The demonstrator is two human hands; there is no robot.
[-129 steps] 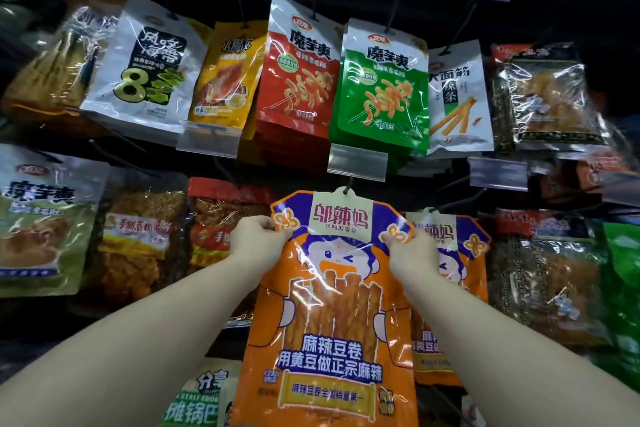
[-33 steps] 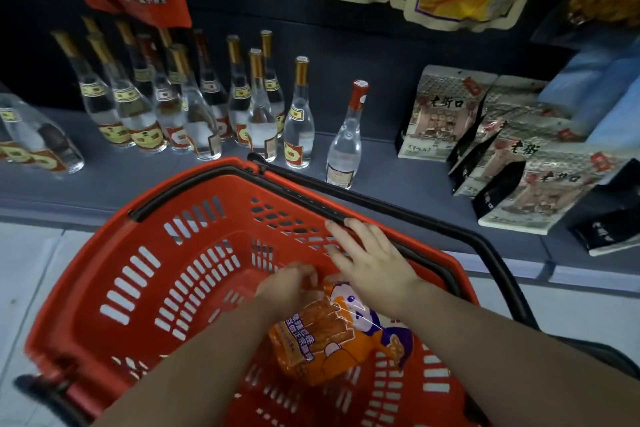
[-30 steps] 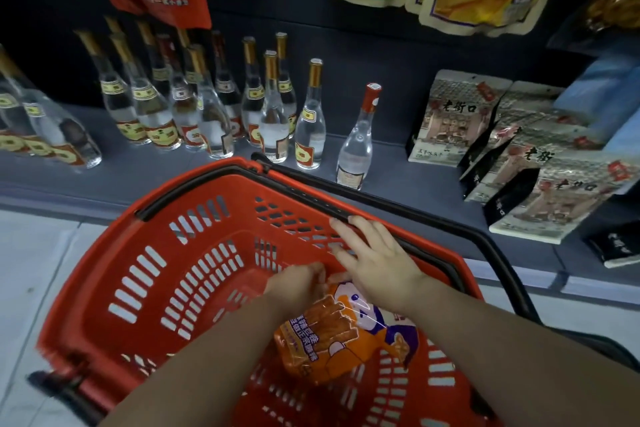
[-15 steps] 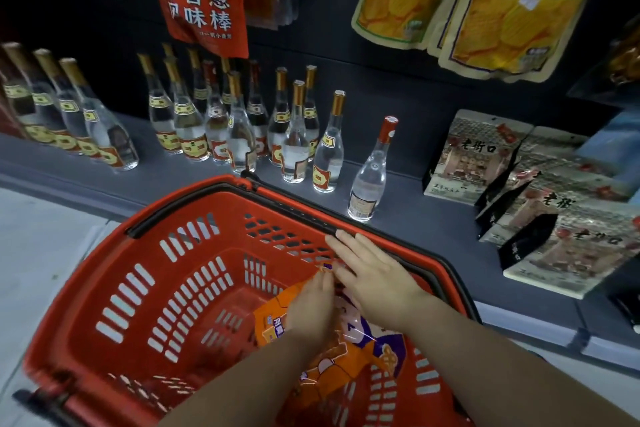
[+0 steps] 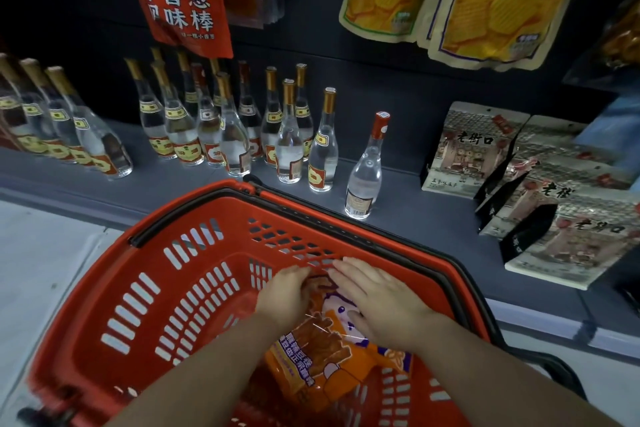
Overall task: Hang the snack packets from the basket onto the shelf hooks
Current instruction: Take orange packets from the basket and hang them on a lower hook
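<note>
head view: we see both hands inside the red basket [image 5: 145, 291], on an orange packet [image 5: 313, 357] that lies on the basket floor near the far wall. the left hand [image 5: 285, 295] curls its fingers over the packet's top edge, gripping it. the right hand [image 5: 381, 302] lies flat on the packet, fingers straight and spread, tips near the wall. behind the basket, bottles [image 5: 291, 135] stand on the grey shelf [image 5: 408, 215]; grey bags [image 5: 464, 146] lie at the right. more packets hang above.

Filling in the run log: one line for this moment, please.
stage: pickup | left hand: grips orange snack packet top | right hand: flat on packet | place: red basket
</note>
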